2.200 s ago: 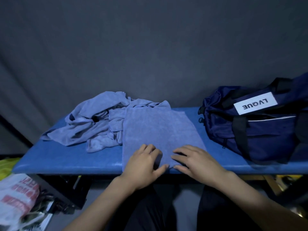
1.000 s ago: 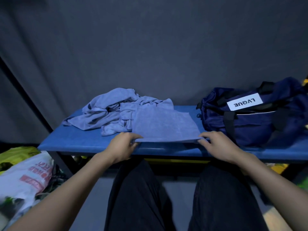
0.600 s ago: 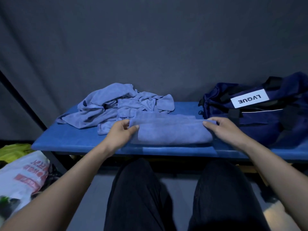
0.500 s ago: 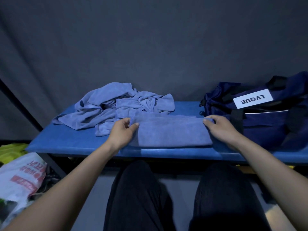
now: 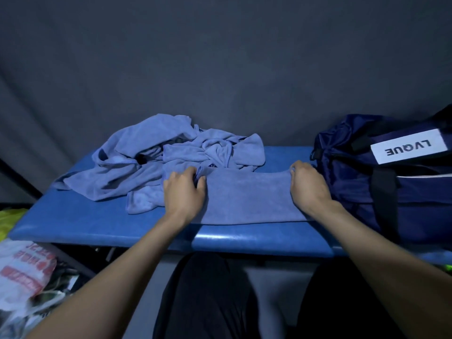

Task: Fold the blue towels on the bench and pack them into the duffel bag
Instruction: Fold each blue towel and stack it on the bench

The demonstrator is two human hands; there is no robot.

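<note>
A folded blue towel [image 5: 247, 196] lies as a wide strip near the front of the blue bench [image 5: 97, 221]. My left hand [image 5: 183, 192] pinches its far left corner. My right hand [image 5: 307, 187] grips its far right corner, close to the bag. Behind and to the left sits a crumpled heap of blue towels [image 5: 156, 157]. The navy duffel bag [image 5: 391, 177] with a white LVQUE label stands on the bench's right end.
A dark grey curtain hangs behind the bench. On the floor at the lower left lie a white printed plastic bag [image 5: 22, 270] and something yellow [image 5: 9, 216]. My legs in dark trousers are under the bench's front edge.
Both hands lifted the flat towel's near edge and carried it away from me, folding the towel in half. They now hold the far corners, a little further back than half a second ago.
</note>
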